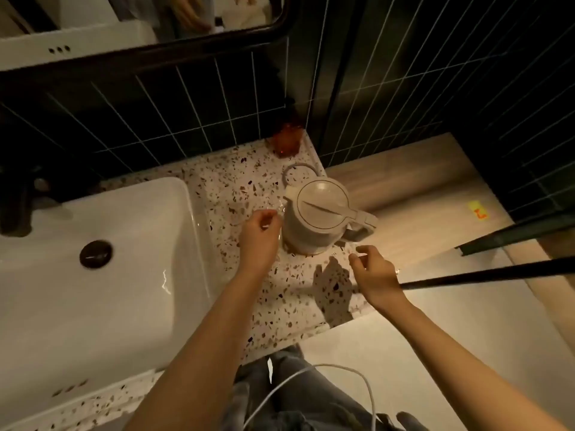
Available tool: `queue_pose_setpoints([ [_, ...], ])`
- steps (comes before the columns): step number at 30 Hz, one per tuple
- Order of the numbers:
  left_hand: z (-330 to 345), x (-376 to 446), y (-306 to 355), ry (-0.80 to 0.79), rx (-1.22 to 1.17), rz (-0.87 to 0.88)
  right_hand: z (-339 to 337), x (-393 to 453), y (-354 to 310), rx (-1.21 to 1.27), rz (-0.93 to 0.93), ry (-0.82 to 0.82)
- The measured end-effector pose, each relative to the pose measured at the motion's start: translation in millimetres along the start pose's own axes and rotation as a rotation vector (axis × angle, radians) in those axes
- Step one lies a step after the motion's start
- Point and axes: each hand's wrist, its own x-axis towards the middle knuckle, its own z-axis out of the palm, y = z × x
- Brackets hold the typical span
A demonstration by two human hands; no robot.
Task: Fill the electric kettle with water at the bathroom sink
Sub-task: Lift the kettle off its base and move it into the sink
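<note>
Standing lid-shut on the speckled counter (249,169) right of the white sink (130,269), the cream kettle (320,216) has the left hand (259,234) loosely curled beside it, perhaps pinching clear wrap, and the right hand (376,275) open near its handle.

I get a dim, warm, yellowish picture. Light falls from above and behind me, throwing the right hand (375,276)'s shadow on the speckled counter (289,303) toward nine o'clock. A glare streak glints in the white sink (133,293). Tile lines bow at the edges; everything looks slightly soft.
</note>
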Motion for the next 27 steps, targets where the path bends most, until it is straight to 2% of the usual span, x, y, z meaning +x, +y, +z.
queue_pose_setpoints([
  [4,17,11,5,-0.163,-0.033,-0.112,-13,14,6,0.094,0.064,0.102],
  [8,28,21,6,-0.292,-0.1,-0.158,-23,27,-3,0.07,-0.029,0.178],
  [11,32,31,3,-0.307,-0.137,-0.181,-27,44,-9,-0.014,-0.117,0.168],
  [16,36,35,0,-0.335,-0.185,-0.187,-30,65,-10,-0.113,-0.124,0.122],
  [23,42,36,-1,-0.355,-0.336,-0.263,-33,72,-9,-0.138,-0.134,0.073],
  [27,48,37,0,-0.35,-0.367,-0.225,-35,69,-7,-0.084,-0.153,0.09],
])
